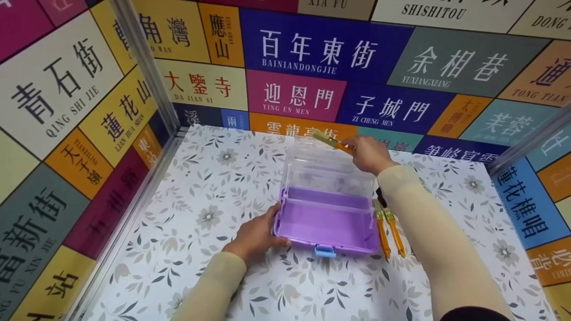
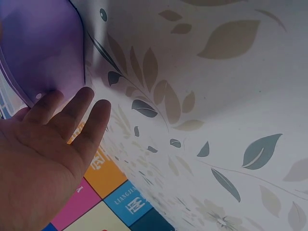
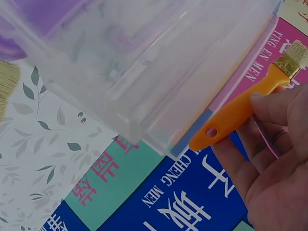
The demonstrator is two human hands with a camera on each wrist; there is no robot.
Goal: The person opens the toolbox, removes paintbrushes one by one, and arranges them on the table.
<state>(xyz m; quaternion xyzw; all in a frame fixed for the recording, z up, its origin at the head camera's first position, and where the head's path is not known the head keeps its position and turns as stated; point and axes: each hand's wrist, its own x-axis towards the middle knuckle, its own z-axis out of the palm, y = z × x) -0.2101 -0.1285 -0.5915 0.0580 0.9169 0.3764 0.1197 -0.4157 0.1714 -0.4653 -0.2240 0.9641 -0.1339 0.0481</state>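
Observation:
A purple storage box stands on the table with its clear lid raised at the back. Its inside is bare, and a blue latch is on the front. My left hand rests against the box's left side; in the left wrist view its fingers are extended, touching the outer wall. Above the lid's far edge, my right hand pinches a paintbrush by its orange handle, bristles pointing away to the left in the head view.
Two orange-handled paintbrushes lie right of the box. A dark object there is partly hidden by my right arm. The table has a leaf-patterned cover. Colourful lettered panels stand along its back and sides.

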